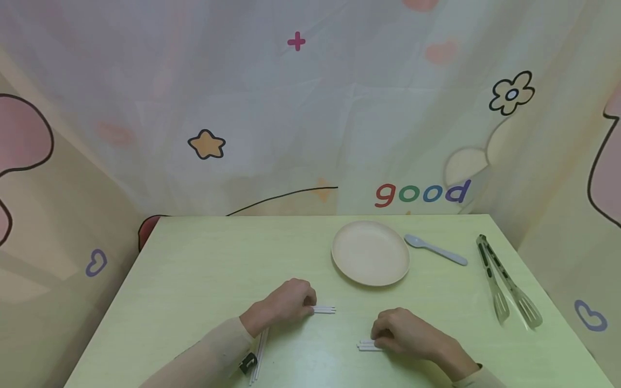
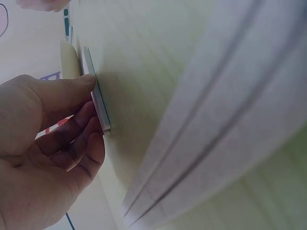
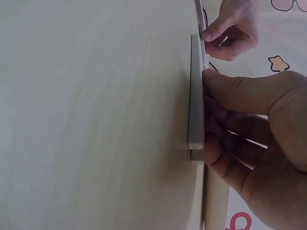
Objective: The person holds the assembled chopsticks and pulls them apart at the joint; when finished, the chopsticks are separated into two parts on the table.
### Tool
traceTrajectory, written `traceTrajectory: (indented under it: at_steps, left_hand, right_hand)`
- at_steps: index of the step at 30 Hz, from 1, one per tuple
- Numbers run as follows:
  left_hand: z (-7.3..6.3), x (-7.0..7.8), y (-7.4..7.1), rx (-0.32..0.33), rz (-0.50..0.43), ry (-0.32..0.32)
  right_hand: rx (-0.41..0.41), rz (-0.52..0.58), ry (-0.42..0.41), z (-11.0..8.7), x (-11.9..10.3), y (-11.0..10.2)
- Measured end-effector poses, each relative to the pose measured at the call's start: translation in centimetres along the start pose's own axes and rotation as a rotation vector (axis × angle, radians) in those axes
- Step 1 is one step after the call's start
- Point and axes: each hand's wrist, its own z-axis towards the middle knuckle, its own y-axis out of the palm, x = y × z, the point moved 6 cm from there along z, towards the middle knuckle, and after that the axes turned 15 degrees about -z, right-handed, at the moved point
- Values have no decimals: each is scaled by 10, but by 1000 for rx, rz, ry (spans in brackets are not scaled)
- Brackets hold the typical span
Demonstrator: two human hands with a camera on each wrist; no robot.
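Faintly grained tabletop (image 1: 170, 280); left hand (image 1: 286, 302) pinching slender white sticks (image 1: 325, 310), right hand (image 1: 407, 334) pinching flat-sided white sticks (image 1: 367, 347).

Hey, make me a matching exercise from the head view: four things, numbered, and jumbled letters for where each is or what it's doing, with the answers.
1. Plate
2. Spoon
3. Tongs
4. Left hand

A. Nearest the right edge of the table
B. Pinching white sticks
C. Between plate and tongs
D. Immediately left of the spoon

Pairs: 1-D, 2-C, 3-A, 4-B
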Motion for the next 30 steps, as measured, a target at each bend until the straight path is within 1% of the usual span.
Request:
traceTrajectory:
  at_steps: [9,13,17,23,27,30]
  left_hand:
    - [1,1,2,-7,12,0]
    - [0,1,0,1,15,6]
    - [-4,-2,-3,21,9,7]
    - [-11,-2,-11,69,1,40]
    - [-18,-2,-18,103,-18,28]
    - [-24,-4,-23,127,-7,31]
  right_hand:
    - [-26,10,4,1,0,2]
    - [-22,10,-7,1,-1,2]
    - [-23,8,-3,1,-1,1]
    - [-25,8,0,1,-1,0]
    - [-27,3,-1,2,-1,0]
    - [-29,-1,4,2,-1,1]
